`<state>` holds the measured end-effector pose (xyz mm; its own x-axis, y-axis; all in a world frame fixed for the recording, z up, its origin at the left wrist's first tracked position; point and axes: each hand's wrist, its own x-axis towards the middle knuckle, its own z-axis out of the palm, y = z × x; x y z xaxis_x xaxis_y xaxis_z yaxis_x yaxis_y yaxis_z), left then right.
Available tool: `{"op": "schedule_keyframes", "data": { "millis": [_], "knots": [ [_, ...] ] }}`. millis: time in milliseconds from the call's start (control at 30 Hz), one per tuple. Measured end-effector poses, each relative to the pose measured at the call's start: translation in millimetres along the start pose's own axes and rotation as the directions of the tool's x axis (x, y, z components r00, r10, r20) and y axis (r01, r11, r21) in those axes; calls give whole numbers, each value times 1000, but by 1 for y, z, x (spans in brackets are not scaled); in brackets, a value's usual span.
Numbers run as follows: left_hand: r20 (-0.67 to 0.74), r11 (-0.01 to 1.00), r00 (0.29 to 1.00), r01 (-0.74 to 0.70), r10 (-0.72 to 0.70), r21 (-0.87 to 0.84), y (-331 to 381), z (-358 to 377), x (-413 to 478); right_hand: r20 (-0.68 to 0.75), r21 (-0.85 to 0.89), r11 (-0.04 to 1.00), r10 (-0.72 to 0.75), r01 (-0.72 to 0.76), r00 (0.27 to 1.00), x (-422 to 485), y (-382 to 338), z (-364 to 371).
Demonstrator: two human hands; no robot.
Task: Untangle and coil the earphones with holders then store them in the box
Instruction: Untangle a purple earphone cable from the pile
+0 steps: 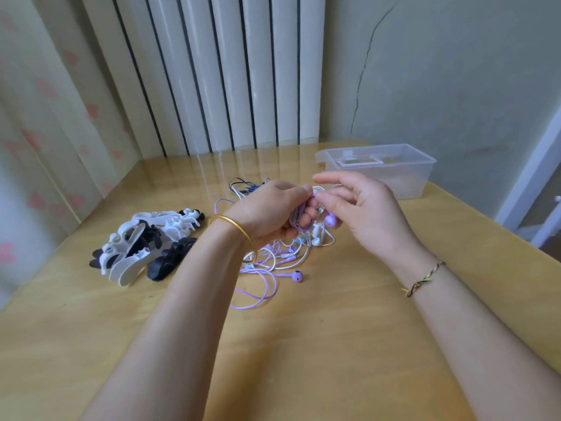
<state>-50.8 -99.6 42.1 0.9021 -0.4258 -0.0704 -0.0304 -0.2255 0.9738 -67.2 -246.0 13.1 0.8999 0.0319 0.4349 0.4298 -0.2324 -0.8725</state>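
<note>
Black and white holders [137, 249] left of tangled earphones [296, 276]; clear box [409, 181] beyond.

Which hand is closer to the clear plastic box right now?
Right. The right hand sits just in front of the clear plastic box; the left hand is farther left, gripping the purple earphone cable.

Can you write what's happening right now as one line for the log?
left hand grips purple earphone cable | right hand at same cable, grip unclear | holders piled left, untouched | box far right
</note>
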Motion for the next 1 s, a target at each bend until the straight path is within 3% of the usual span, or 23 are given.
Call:
{"op": "schedule_keyframes", "data": {
  "millis": [133,233,600,767,1000],
  "knots": [
    [-56,997,996,71,-71,-9,-10,-18,-20,308,113,980,120,-162,944,0,-10,23],
    [-154,990,982,94,-110,-103,-21,-34,-33,393,196,936,198,-292,898,-2,-13,45],
    [-426,997,904,-49,16,-66,-40,-63,-49,328,163,955,184,-247,927,1,-26,98],
    [-523,995,852,-30,-26,-97,-41,-69,-46,257,186,944,222,-274,940,1,-26,111],
    [-613,999,790,-33,2,-39,-47,-72,-48,396,151,934,243,-324,886,3,-24,119]
  ]
}}
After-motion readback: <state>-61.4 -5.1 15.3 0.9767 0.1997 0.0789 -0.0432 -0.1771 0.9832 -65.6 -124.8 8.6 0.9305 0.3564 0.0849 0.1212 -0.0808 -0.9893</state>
